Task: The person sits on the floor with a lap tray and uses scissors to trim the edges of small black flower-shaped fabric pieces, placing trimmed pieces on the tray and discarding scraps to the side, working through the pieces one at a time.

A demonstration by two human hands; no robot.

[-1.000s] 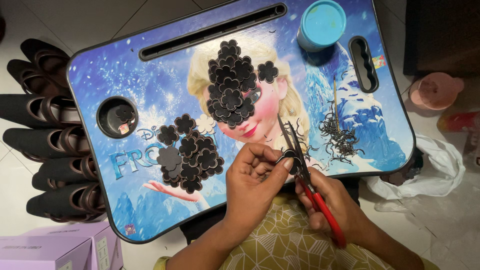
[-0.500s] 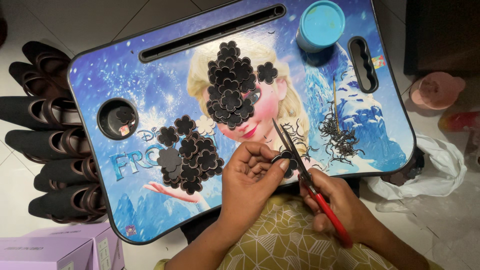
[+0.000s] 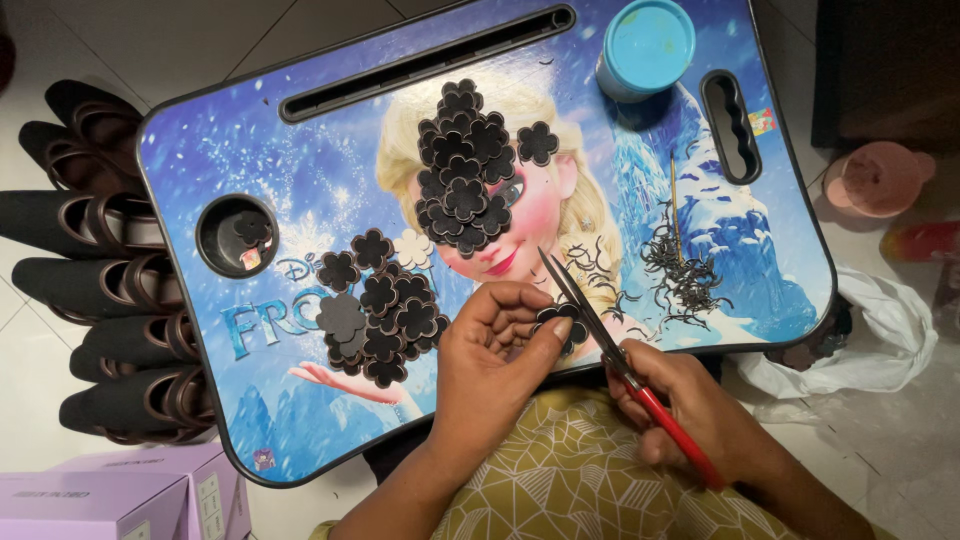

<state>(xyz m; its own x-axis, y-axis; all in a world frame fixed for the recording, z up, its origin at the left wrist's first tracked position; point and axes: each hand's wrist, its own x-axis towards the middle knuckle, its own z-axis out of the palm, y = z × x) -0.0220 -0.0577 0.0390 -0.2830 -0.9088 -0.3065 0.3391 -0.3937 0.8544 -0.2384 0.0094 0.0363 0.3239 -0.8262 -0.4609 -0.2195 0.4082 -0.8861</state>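
Flower cutout (image 3: 562, 322) (left-hand (image 3: 497, 352) grip), scissors (image 3: 610, 345) alongside

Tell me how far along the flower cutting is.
Done: two heaps of black flower cutouts lie on the lap desk, one upper, one lower, with curly trimmings at the right. In hand: the left hand holds one flower piece while the right hand trims it with red-handled scissors. No uncut stock shows, so what remains cannot be told.

We note a pale tiled floor (image 3: 200, 40). Dark sandals (image 3: 100, 290) lie in a row at left, lilac boxes (image 3: 110, 495) at lower left. A pink cup (image 3: 878, 180) and white bag (image 3: 880, 335) sit at right.
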